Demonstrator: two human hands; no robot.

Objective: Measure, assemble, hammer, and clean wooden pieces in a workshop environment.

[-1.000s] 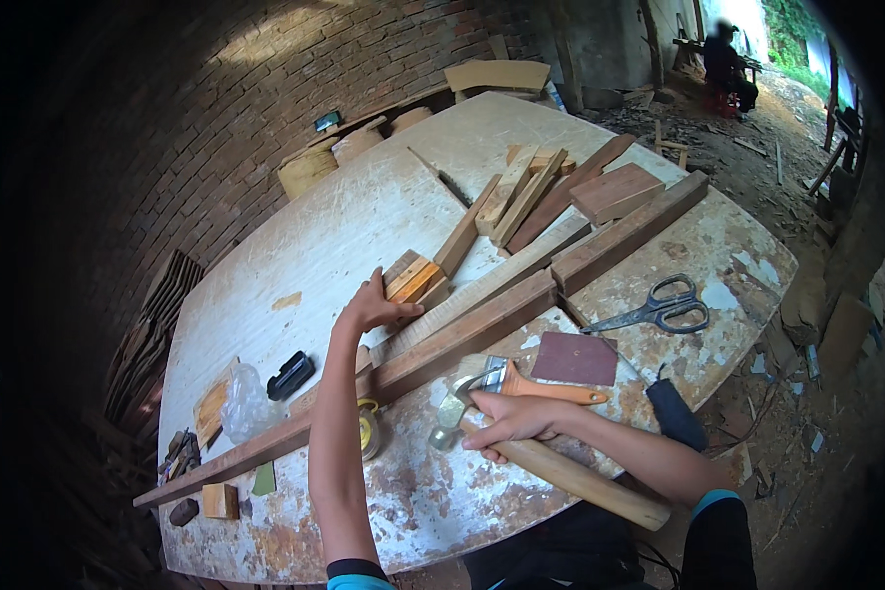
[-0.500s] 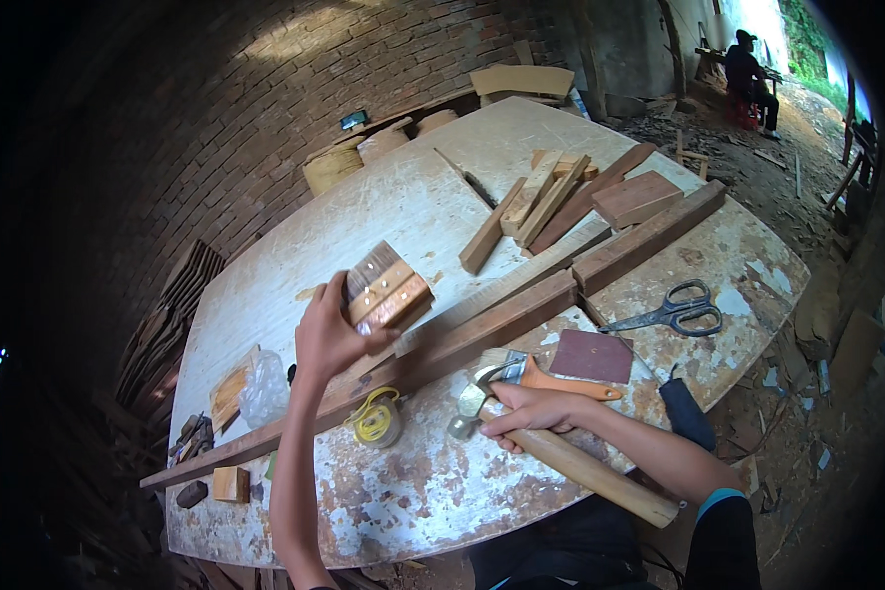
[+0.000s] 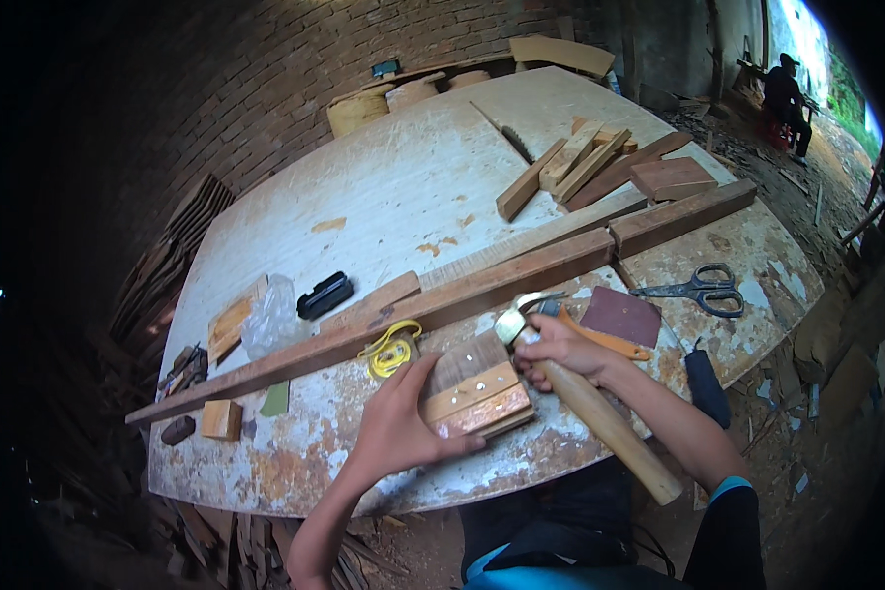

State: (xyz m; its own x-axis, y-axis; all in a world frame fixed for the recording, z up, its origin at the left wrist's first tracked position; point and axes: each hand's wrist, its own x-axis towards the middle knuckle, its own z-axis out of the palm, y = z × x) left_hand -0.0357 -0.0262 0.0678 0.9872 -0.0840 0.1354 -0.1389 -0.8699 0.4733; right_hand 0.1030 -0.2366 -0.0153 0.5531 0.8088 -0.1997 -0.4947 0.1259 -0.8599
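My left hand (image 3: 395,421) is closed round a small wooden piece (image 3: 474,385) built of light and dark strips, with pale dots on its face. It is low over the near part of the worktable (image 3: 295,462); whether it touches the top I cannot tell. Gripped close under its head, the claw hammer (image 3: 608,429) is in my right hand (image 3: 566,352), its wooden handle slanting down toward me. Beyond the left hand lies a yellow tape measure (image 3: 390,356). A paintbrush's orange handle (image 3: 615,341) and a dark red sandpaper sheet (image 3: 622,316) lie beside the right hand.
A long wooden beam (image 3: 364,332) crosses the table. Black-handled scissors (image 3: 706,291) lie at right, several wood blocks (image 3: 570,167) farther back. A black case (image 3: 325,295), a plastic bag (image 3: 273,320) and a small block (image 3: 222,420) are at left. A person (image 3: 785,98) sits far right.
My left hand has brought the wooden piece down and to the right, nearer the hammer. The black case now shows fully. My right hand still holds the hammer; the whole view has shifted somewhat.
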